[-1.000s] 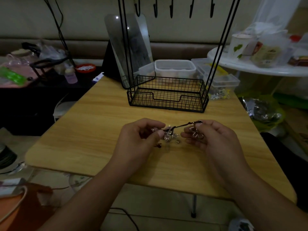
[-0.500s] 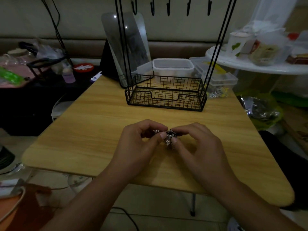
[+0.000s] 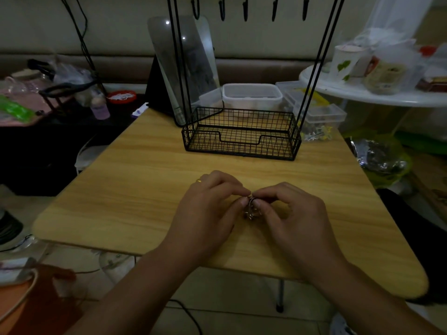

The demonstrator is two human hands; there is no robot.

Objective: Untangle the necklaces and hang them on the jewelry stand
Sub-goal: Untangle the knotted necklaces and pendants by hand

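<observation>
Small tangled clump of silvery metal necklaces (image 3: 251,210) held just above the near middle of the light wooden table (image 3: 135,189), pinched from both sides. Left hand (image 3: 210,206) and right hand (image 3: 290,213) close together, fingertips meeting over the clump, thumbs and forefingers curled onto it; thin gold ring (image 3: 198,181) on a left finger. Individual chains too small and dim to tell apart. Farther back on the table, black wire jewelry stand (image 3: 242,139) with a mesh basket base, slanted rods rising to a row of bare black hooks (image 3: 245,8) at the top. Behind the stand, a tilted mirror (image 3: 193,68) and clear plastic lidded boxes (image 3: 251,95)
</observation>
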